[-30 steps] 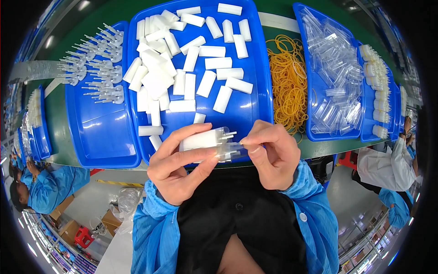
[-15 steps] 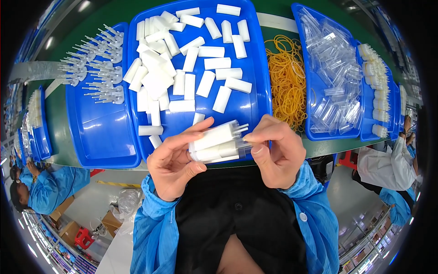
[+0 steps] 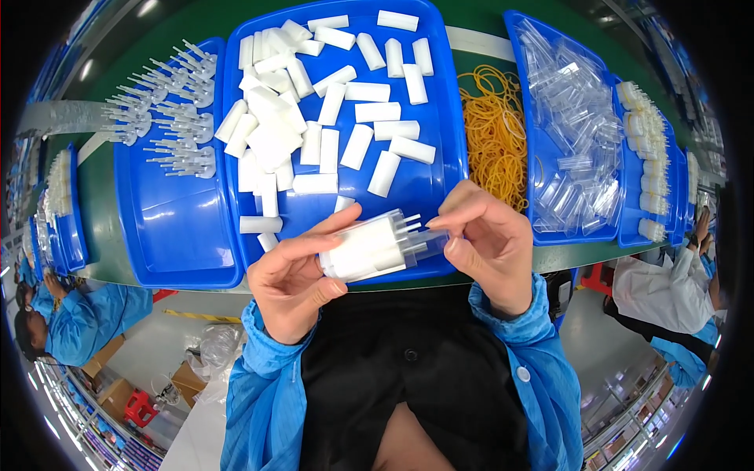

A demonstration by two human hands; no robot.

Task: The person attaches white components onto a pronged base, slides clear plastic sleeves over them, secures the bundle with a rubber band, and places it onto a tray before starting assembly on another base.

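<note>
Just over the near edge of the big blue tray, my left hand [image 3: 287, 275] grips a bundle of white cylinders [image 3: 365, 250] in clear sleeves, thumb below and fingers above. Thin white stems [image 3: 411, 223] stick out from the bundle's right end. A clear plastic tube [image 3: 428, 245] juts from that same end toward my right hand [image 3: 493, 247]. The thumb and forefinger of this hand are bent around the tube's outer end. How far the tube overlaps the bundle cannot be made out.
Loose white cylinders [image 3: 377, 112] lie in the big blue tray [image 3: 428, 184]. On the left, a blue tray [image 3: 177, 235] holds stemmed white parts [image 3: 184, 149]. Yellow rubber bands [image 3: 493, 133] are heaped to the right, beside a tray of clear tubes [image 3: 577, 125]. Finished-looking white bundles [image 3: 652, 165] stand farther right.
My right hand has shifted slightly up and right, and the clear tube now reaches farther right. The bundle has turned a little in my left hand, and more stems show.
</note>
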